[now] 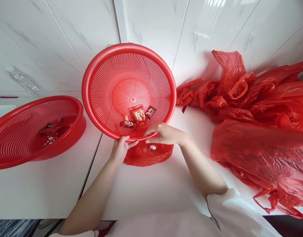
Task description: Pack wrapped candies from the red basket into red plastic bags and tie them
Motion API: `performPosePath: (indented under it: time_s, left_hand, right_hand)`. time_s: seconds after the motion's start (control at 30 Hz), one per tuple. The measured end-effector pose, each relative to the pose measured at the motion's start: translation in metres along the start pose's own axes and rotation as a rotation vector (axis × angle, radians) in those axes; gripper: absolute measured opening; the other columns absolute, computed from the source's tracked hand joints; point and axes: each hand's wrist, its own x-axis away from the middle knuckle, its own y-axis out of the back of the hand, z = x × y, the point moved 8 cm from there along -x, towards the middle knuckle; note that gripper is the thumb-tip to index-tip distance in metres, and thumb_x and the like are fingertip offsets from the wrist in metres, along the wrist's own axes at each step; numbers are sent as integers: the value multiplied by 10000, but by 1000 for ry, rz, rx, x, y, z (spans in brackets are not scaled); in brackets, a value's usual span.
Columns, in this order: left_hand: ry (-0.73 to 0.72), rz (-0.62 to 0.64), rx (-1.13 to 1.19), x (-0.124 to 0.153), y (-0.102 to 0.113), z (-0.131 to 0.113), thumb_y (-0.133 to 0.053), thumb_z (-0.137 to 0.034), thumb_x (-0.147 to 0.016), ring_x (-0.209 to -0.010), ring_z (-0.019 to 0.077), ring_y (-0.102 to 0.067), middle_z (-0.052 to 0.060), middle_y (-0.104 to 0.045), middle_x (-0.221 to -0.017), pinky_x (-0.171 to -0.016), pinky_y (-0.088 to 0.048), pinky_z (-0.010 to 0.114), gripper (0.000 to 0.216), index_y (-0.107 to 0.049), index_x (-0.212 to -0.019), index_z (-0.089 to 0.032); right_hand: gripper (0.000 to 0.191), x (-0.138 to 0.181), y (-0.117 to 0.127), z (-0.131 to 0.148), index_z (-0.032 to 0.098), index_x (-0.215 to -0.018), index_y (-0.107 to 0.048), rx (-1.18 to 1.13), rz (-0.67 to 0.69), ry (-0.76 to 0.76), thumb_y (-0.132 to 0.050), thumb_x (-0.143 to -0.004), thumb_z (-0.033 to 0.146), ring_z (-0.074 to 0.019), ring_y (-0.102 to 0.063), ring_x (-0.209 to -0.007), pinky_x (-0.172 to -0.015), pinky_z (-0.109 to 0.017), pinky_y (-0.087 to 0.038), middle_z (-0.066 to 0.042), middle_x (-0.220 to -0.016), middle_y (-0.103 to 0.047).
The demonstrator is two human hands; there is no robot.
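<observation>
- Presently, basket (109, 75): red mesh, tipped up on its near rim, the open side towards the person.
- Left hand (120, 149): closed on the basket's near rim, thumb over the edge.
- Right hand (163, 134): fingers curled at the same rim, just right of the left hand; whether it pinches anything cannot be told.
- Packets (138, 115): a few sweets lying low inside the basket, just above the hands.
- Bag (141, 157): small, red, directly under the basket's rim; one packet shows in it.
- Progress, as judged: emptying looks nearly done, with only those few packets left to go.
- Second basket (18, 131): left of the basket, flat, with a few packets inside.
- Pile (252, 115): loose red bags, right of the basket.
- Counter (146, 191): white, beneath the basket.
- Wall (55, 39): glossy marble-look tile behind it.
</observation>
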Motion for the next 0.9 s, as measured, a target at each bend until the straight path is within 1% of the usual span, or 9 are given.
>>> performPosePath:
  time_s: [0.1,0.17,0.3,0.37,0.47,0.57,0.67,0.8,0.9]
  left_hand:
    - [29,6,5,1,0,3,-625,-189,-764,-1109,243,-624,44,-645,-1197,-798,-609,395,410,-545,-1165,-223]
    - [63,33,6,3,-3,7,-618,-202,-771,-1084,248,-637,57,-660,-1165,-784,-611,402,392,-550,-1157,-204]
    - [83,73,-3,9,-9,13,-610,-216,-782,-1018,262,-667,68,-690,-1084,-772,-610,442,358,-565,-1135,-176]
    - [73,63,-3,9,-9,14,-605,-206,-781,-1021,264,-667,63,-694,-1077,-780,-607,455,330,-574,-1108,-178]
    - [98,59,-1,7,-6,17,-587,-218,-780,-999,261,-673,72,-703,-1052,-784,-602,450,244,-602,-1016,-157]
    - [118,64,-5,3,-3,16,-579,-235,-782,-962,257,-681,84,-708,-1032,-767,-603,434,224,-613,-981,-140]
    - [77,54,-13,1,-1,11,-597,-220,-775,-986,268,-673,78,-696,-1078,-744,-607,441,292,-587,-1062,-167]
    - [6,36,-48,1,2,5,-628,-195,-755,-1027,278,-656,61,-668,-1130,-731,-616,449,414,-539,-1160,-205]
    - [-1,31,-66,1,3,6,-634,-205,-753,-1053,290,-646,70,-662,-1133,-746,-616,462,383,-544,-1125,-186]
  right_hand:
    - [238,-7,3,-8,182,-1083,-669,112,-172,-23,-505,-957,299,-174,-634,-952,-881,-330,-484,-63,-1059,-686]
    - [274,-13,-2,-17,176,-1167,-632,175,-218,-31,-493,-963,295,-194,-609,-1042,-932,-356,-469,-88,-1145,-655]
    - [365,-20,-19,-38,168,-1285,-573,272,-160,-108,-521,-948,299,-242,-530,-1172,-994,-406,-432,-134,-1272,-573]
    - [317,-19,-21,-41,174,-1224,-620,325,-127,-153,-532,-940,283,-244,-539,-1111,-952,-406,-445,-135,-1213,-577]
    - [230,-15,-18,-31,175,-1075,-679,332,-79,-105,-521,-946,281,-203,-566,-954,-842,-348,-468,-99,-1031,-597]
    - [232,-12,-10,-23,165,-999,-674,287,-121,-65,-505,-955,317,-180,-573,-897,-799,-313,-474,-78,-959,-591]
    - [293,-13,-9,-29,161,-1104,-639,317,-186,-118,-485,-962,366,-215,-574,-1019,-873,-351,-476,-111,-1093,-603]
    - [504,-18,-29,-44,186,-1372,-503,348,-72,-197,-431,-968,480,-305,-413,-1330,-1081,-482,-349,-137,-1457,-439]
    - [511,-18,-30,-44,183,-1382,-509,319,-32,-184,-457,-958,465,-304,-461,-1291,-1070,-475,-367,-134,-1439,-463]
